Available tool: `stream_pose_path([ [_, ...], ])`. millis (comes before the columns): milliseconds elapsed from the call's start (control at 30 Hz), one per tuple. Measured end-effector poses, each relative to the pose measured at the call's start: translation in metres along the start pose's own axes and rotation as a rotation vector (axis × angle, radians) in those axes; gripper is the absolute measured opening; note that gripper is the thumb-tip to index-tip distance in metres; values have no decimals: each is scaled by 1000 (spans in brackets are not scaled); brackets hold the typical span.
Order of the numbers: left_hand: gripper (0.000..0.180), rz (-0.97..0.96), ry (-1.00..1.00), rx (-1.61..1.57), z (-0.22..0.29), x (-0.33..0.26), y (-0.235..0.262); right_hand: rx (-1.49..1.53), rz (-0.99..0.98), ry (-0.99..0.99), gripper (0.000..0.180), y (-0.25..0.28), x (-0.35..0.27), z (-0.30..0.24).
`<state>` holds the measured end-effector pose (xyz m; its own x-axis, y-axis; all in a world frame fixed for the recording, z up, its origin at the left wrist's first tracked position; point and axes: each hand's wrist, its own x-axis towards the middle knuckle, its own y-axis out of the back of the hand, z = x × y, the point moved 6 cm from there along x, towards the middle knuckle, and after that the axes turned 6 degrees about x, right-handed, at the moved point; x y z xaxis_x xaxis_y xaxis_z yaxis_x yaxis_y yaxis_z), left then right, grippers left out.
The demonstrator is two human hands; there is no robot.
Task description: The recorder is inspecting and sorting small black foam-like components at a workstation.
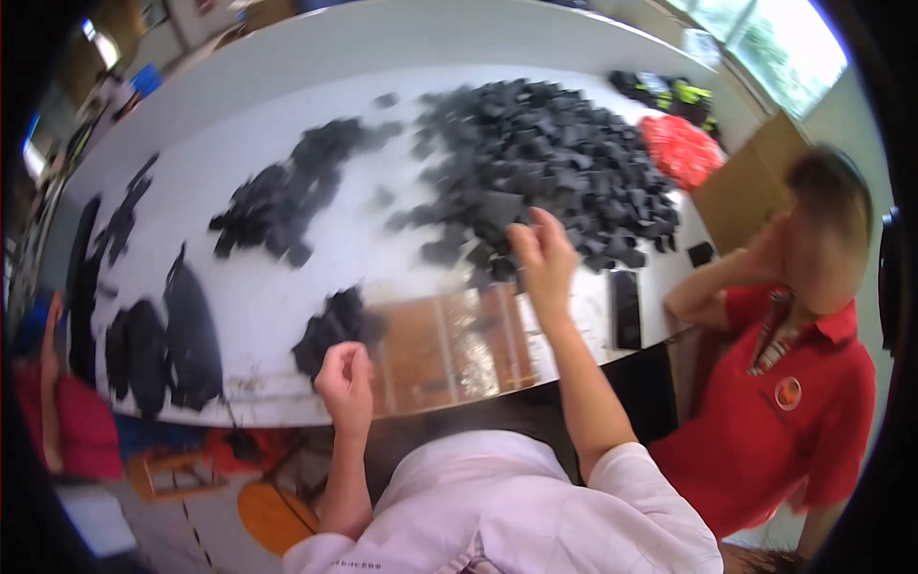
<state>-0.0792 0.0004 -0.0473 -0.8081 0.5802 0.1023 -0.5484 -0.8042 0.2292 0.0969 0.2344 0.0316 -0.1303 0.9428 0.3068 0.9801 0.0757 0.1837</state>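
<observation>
My right hand reaches forward over the near edge of a big heap of small black pieces on the white table. Its fingers are bent around one black piece at the heap's edge. My left hand rests near the table's front edge with its fingers curled shut. It lies right beside a small pile of black pieces. Whether it holds anything is hidden by the fingers.
A second black pile lies mid-table. Flat black shapes line the left side. A brown board under clear sheet lies in front of me, a dark slab right of it. A red mesh bundle is far right. A person in red sits at right.
</observation>
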Motion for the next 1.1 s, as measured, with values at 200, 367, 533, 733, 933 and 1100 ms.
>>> stream_pose_path([
  [200, 4, 153, -90, 287, -26, 1, 32, -217, -294, -6, 21, -4, -87, 100],
  [367, 11, 67, -312, 537, 6, 21, -12, -340, -322, 139, 17, -4, -111, 104],
  [533, 29, -145, -142, 1146, -20, 37, -65, -434, -274, 257, 14, 4, -121, 110],
  [733, 16, -119, -164, 1379, -58, 39, -66, -367, -263, 196, 12, -4, -126, 100],
  [933, 11, -143, -268, 1124, -37, 46, -74, -403, -252, 222, 13, 1, -119, 102],
  [1100, 6, 3, -254, 460, -11, 17, -45, -355, -263, 220, 12, 2, -121, 100],
])
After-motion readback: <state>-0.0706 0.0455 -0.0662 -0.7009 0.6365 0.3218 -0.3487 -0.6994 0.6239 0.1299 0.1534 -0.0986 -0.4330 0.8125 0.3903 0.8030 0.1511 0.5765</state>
